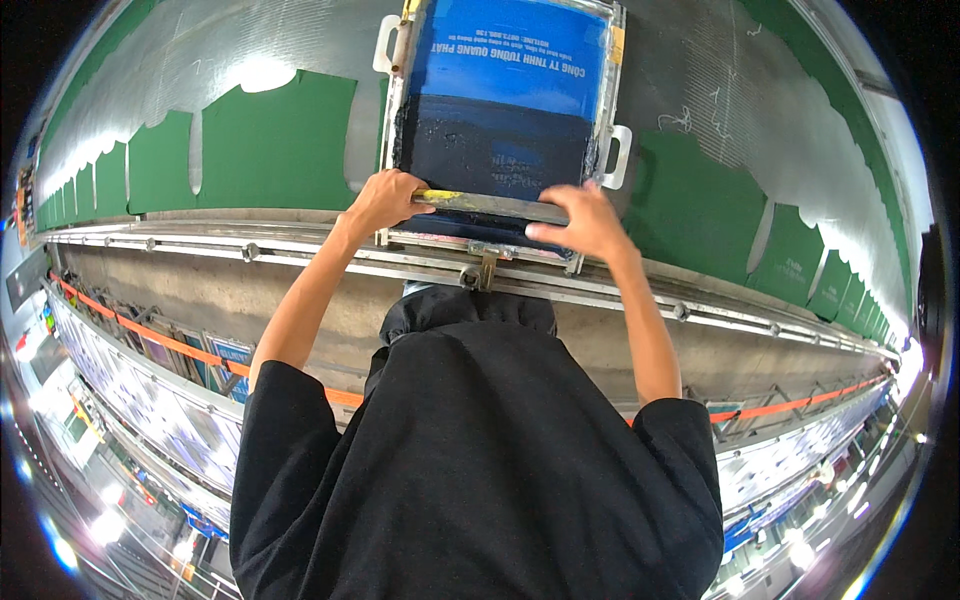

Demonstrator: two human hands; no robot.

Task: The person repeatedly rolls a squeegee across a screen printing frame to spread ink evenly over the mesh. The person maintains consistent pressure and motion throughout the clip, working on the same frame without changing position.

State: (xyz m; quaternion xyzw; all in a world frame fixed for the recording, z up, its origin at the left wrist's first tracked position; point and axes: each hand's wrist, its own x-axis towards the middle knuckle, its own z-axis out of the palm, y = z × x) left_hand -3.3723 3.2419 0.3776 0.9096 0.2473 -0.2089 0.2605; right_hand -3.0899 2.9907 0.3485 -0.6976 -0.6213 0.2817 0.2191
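Observation:
A screen-printing frame [612, 75] with metal edges lies in front of me, its mesh [490, 70] blue at the far part. Dark ink [470, 140] coats the nearer part of the mesh. Across the near end of the frame lies a long squeegee [490, 206] with yellowish stains on its bar. My left hand [383, 203] is closed around its left end. At the right end, my right hand [592, 222] holds the squeegee between the thumb on the near side and the fingers on the far side. The squeegee's lower edge is hidden.
Green fabric pieces [270, 140] lie on the grey table [690, 90] on both sides of the frame. White handles [618, 157] stick out from the frame's sides. A metal rail [330, 250] with a clamp [480, 275] runs along the near table edge. Behind me stretches an orange strip [180, 347].

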